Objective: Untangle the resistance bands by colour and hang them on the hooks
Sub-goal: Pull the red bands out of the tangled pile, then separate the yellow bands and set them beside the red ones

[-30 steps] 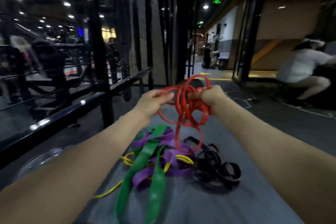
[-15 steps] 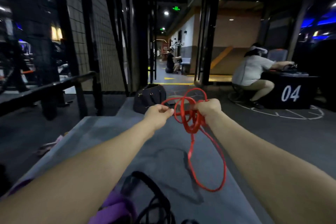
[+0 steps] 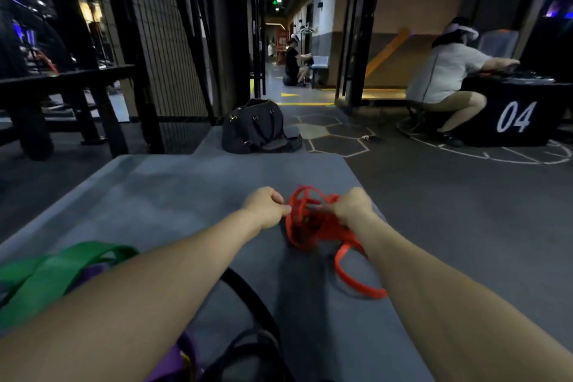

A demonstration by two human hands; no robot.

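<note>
A bundle of thin red resistance bands (image 3: 310, 220) is held low over the grey mat (image 3: 173, 192). My left hand (image 3: 266, 206) pinches a strand at the bundle's left side. My right hand (image 3: 353, 206) grips the bundle from the right, and a loose red loop trails down onto the mat beside that forearm. A green band (image 3: 52, 270) lies at the lower left. Purple band (image 3: 173, 363) and black bands (image 3: 254, 310) show between my forearms at the bottom. No hooks are in view.
A black handbag (image 3: 259, 129) sits at the mat's far end. Black railings and a mesh wall (image 3: 161, 40) stand to the left. A seated person (image 3: 446, 77) works at a black box marked 04 (image 3: 514, 116) on the right. Another person sits in the corridor.
Both hands have come down with the red bands, from chest height to just above the mat. The hanging red loop now rests on the mat. The view has tilted down.
</note>
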